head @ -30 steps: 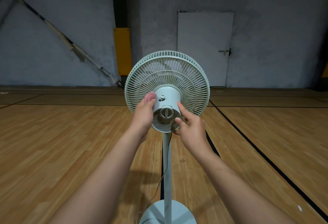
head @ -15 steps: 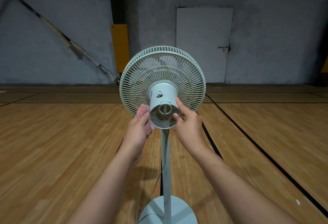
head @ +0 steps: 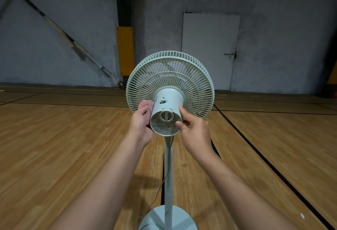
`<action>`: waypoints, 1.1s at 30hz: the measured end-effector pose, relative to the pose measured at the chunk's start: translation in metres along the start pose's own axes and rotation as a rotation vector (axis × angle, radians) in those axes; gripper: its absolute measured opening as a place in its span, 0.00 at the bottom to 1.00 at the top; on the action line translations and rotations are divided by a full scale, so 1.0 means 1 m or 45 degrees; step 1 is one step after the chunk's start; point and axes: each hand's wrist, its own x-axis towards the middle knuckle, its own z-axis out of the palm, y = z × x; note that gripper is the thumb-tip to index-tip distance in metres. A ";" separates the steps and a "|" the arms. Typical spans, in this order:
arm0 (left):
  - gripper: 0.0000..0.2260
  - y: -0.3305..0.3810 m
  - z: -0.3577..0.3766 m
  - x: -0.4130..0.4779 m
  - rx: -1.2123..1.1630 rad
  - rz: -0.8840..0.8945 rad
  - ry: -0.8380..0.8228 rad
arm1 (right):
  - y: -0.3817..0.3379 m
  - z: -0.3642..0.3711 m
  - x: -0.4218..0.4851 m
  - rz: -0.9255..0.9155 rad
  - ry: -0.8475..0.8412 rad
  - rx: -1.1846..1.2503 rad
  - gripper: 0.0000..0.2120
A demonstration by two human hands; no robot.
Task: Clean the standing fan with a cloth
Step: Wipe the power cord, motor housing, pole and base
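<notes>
A pale green standing fan (head: pixel 169 84) faces away from me, its motor housing (head: pixel 166 115) pointing at the camera above a thin pole and round base (head: pixel 167 218). My left hand (head: pixel 139 124) holds a small pink cloth (head: pixel 148 106) pressed against the left side of the motor housing. My right hand (head: pixel 193 127) steadies the housing's right side, with the forefinger stretched along it and the thumb at its rear rim. Most of the cloth is hidden by my fingers.
The fan stands on a wooden gym floor (head: pixel 54 147) with black lines. A thin power cord (head: pixel 160 188) hangs beside the pole. A grey wall with a white door (head: pixel 209 51) and a yellow pad (head: pixel 125 51) lies behind.
My left hand with the cloth slid down the housing's left side, then back up a little. The fan head tilted slightly. My right hand kept its place on the housing.
</notes>
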 end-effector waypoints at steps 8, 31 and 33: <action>0.22 -0.007 -0.013 -0.008 0.156 -0.020 0.019 | -0.005 0.003 -0.006 -0.096 0.067 -0.261 0.25; 0.15 -0.039 -0.033 -0.009 -0.454 -0.370 0.068 | 0.000 -0.005 0.004 -0.088 0.017 -0.416 0.25; 0.15 -0.037 -0.034 -0.013 -0.446 -0.413 0.071 | 0.002 -0.006 0.006 -0.082 -0.002 -0.440 0.25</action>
